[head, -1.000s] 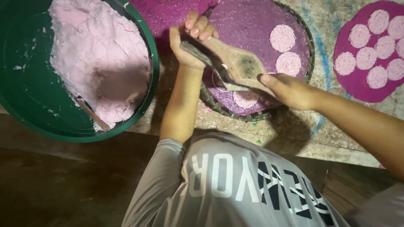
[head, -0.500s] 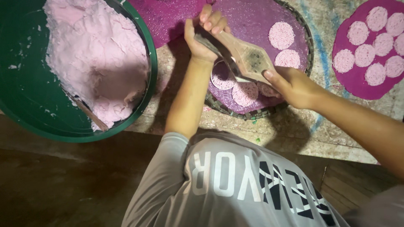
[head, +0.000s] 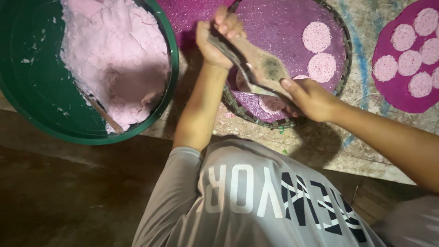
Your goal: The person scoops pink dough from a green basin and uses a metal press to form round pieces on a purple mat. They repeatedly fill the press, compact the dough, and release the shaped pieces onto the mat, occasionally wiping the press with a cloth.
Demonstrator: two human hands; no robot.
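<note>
Both hands clamped on a wooden press, above a round woven tray.

Nearest, I see the right hand (head: 313, 98) with fingers closed around the wooden press (head: 260, 68); the left hand (head: 219, 39) grips its far end. Beneath the fingers lies the woven tray (head: 340, 50) with pink discs (head: 322, 67); left of them, a green basin (head: 36, 91) of pink dough (head: 116, 50).

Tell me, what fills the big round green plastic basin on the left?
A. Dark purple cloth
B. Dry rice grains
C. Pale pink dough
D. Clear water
C: the big round green plastic basin holds a soft heap of pale pink dough, with a thin stick poking out of it.
</note>
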